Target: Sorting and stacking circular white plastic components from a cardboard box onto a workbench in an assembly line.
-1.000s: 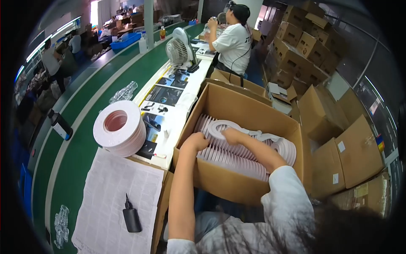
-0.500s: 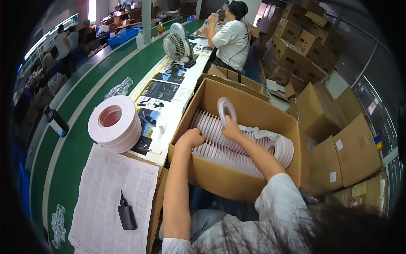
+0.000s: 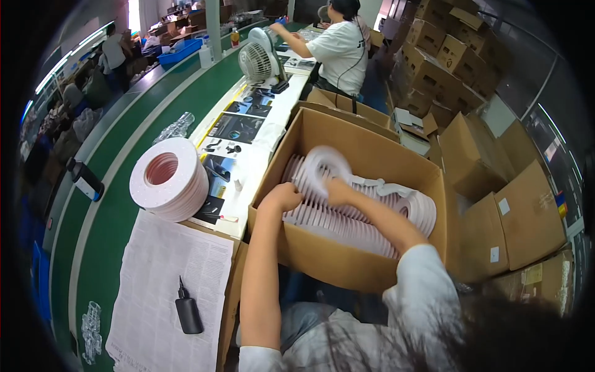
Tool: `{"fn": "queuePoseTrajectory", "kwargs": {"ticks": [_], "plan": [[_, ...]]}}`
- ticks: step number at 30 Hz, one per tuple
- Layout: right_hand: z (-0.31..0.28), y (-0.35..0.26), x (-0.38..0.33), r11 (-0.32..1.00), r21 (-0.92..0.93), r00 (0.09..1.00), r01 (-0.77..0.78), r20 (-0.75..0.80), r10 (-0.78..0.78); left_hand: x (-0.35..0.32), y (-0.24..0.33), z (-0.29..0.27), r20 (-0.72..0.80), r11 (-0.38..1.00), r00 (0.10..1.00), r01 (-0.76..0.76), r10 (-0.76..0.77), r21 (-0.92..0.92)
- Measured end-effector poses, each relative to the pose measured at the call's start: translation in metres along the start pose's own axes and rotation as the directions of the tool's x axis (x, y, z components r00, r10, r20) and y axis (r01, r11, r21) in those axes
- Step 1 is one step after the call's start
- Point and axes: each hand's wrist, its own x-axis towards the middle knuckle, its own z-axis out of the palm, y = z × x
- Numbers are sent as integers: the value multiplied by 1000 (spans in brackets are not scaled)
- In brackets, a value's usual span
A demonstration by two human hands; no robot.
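- Inside the open cardboard box (image 3: 347,248), both hands are down among a row of pale pink rings (image 3: 372,214) that stand on edge, packed side by side.
- The left hand (image 3: 282,197) is curled into a loose fist on the near end of the row, fingers closed against the rings.
- The right hand (image 3: 338,189) grips one blurred white ring (image 3: 322,164), lifted a little above the others and tilted.
- On the worktop (image 3: 248,180) just left of the box lies a big flat roll of tape (image 3: 168,178).
- Nearer the person, a printed paper sheet (image 3: 161,279) carries a small black bottle (image 3: 188,310).
- Further along the worktop stands a small white fan (image 3: 259,61), and beyond it another person (image 3: 334,46) in a white shirt.
- Stacked cardboard cartons (image 3: 483,93) fill the right side.
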Motion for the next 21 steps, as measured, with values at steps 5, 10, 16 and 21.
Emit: {"fn": "queuePoseTrajectory", "kwargs": {"ticks": [5,10,16,21], "plan": [[22,-23,2,891,450,851,59,-489,191,-11,-15,7,-56,1000,998,12,-12,-4],[24,-10,-8,977,212,960,-39,-264,95,-13,-10,3,-17,1000,1000,18,-18,-15],[9,-16,-5,994,-76,843,82,537,-29,-8,-19,5,-91,995,996,28,-20,93],[16,7,-22,996,79,999,-37,28,35,-6,1,7,-56,999,998,17,-15,37]]}}
